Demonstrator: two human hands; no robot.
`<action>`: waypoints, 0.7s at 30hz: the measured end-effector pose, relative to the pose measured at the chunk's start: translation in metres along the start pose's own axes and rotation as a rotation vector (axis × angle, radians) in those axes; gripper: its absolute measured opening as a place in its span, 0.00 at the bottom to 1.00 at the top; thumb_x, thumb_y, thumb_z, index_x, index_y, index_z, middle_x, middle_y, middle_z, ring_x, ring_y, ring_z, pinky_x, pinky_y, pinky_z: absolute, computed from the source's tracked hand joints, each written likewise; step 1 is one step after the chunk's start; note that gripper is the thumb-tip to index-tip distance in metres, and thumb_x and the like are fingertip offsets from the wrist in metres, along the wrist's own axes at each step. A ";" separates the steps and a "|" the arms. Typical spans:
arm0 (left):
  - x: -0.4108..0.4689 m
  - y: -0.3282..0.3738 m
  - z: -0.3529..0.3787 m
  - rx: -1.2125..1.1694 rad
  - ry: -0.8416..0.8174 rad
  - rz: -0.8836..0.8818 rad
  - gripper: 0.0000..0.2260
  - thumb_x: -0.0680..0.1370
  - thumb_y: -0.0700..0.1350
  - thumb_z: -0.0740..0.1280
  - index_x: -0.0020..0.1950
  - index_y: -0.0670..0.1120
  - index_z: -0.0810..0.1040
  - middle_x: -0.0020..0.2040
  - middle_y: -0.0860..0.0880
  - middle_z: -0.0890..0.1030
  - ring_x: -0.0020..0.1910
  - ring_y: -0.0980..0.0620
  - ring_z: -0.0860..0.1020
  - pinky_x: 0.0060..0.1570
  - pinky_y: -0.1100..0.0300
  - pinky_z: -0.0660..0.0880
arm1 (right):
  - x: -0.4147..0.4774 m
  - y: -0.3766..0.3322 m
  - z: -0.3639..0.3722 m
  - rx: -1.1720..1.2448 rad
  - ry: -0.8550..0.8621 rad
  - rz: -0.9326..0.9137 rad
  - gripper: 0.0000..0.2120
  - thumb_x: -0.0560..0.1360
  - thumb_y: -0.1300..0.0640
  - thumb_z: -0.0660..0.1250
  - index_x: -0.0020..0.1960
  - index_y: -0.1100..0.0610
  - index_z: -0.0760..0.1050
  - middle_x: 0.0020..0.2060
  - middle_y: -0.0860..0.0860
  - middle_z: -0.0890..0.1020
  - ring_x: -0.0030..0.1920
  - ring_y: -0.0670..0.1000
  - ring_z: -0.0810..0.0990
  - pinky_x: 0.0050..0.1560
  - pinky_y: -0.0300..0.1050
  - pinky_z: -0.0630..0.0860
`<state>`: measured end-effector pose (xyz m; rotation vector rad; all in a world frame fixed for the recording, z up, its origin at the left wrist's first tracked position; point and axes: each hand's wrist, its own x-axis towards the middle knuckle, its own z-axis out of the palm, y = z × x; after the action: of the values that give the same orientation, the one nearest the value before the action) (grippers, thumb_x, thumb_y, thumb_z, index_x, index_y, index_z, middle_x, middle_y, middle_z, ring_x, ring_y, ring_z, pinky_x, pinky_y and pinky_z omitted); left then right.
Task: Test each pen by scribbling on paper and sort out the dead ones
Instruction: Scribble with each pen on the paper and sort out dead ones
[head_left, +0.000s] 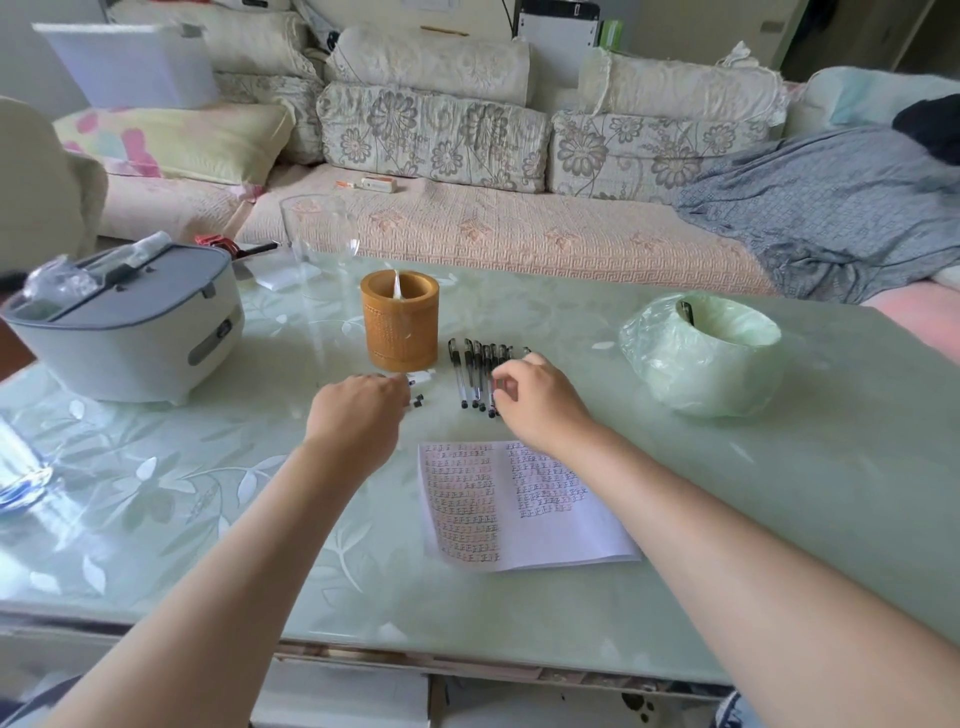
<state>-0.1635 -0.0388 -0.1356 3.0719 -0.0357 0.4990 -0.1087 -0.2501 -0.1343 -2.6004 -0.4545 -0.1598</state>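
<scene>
I take the brown pen holder (400, 319) as my reference; it stands upright on the green table (156, 493). Inside it I see only one thin white thing leaning at the back wall, and I cannot tell what it is.

Just right of the holder the pens (470, 371) lie in a tight row, side by side. My view shows the right hand (535, 397) over the right end of this row, on the near side. Its fingers are curled, and thumb and forefinger pinch one pen (491, 400) that lies with the others on the table.

The left hand (358, 410) is in front of the holder, close to its base, with the back of the hand toward the camera. The fingertips are hidden behind it, so I cannot tell if they are spread or pinching something. Two small black pieces (418, 400) lie on the table just beside this hand, below the holder's right edge.

The paper (519, 504) lies flat in front of the holder, nearer to the camera and a little right, with two blocks of small written marks. The right forearm passes over its upper right corner.

Well to the right of the holder sits a round container wrapped in pale green plastic (701, 353); one dark thing with a clip (685, 312) shows at its opening. Behind the holder, a little left, stands a clear glass vase (319, 234). Left of the holder is a grey and white box (130, 327) with closed lid, and some clear plastic wrapping lies on top of it
</scene>
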 end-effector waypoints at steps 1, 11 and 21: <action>0.000 0.004 -0.002 -0.031 0.018 0.022 0.07 0.82 0.47 0.60 0.54 0.51 0.77 0.49 0.51 0.82 0.49 0.48 0.79 0.38 0.58 0.68 | -0.002 -0.007 -0.001 0.032 -0.011 -0.040 0.14 0.78 0.56 0.63 0.62 0.54 0.77 0.54 0.53 0.75 0.51 0.54 0.77 0.57 0.48 0.74; -0.006 0.034 -0.016 -0.283 0.031 0.207 0.06 0.80 0.49 0.65 0.53 0.52 0.80 0.48 0.53 0.80 0.52 0.51 0.76 0.45 0.52 0.78 | -0.034 -0.026 -0.009 0.207 -0.066 -0.188 0.08 0.77 0.59 0.67 0.53 0.55 0.83 0.43 0.49 0.83 0.43 0.46 0.78 0.43 0.40 0.72; -0.021 0.041 -0.024 -0.270 -0.196 0.110 0.08 0.80 0.48 0.63 0.59 0.49 0.76 0.51 0.50 0.80 0.46 0.51 0.77 0.44 0.56 0.76 | -0.061 0.002 -0.040 0.205 0.031 -0.001 0.07 0.77 0.58 0.68 0.53 0.56 0.83 0.45 0.47 0.83 0.45 0.43 0.77 0.40 0.21 0.65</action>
<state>-0.1919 -0.0784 -0.1187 2.8502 -0.2550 0.1757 -0.1660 -0.2887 -0.1126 -2.3938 -0.4376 -0.1464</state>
